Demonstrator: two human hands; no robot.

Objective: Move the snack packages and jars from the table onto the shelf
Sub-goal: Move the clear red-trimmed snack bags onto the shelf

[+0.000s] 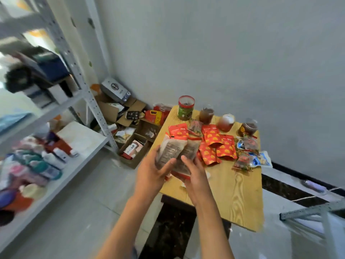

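Note:
Above the left edge of the wooden table, my left hand and my right hand together hold a small stack of brown-backed snack packages with red edges. More red and yellow snack packages lie on the table just beyond, with clear and blue packets to their right. Along the table's far edge stand a green jar with a red lid and three brown jars. The white metal shelf stands to the left, blurred.
The shelf's lower board carries several bottles and colourful items, with bare room at its far end. Open cardboard boxes with goods sit on the floor between shelf and table. A second metal rack's corner juts in at the right.

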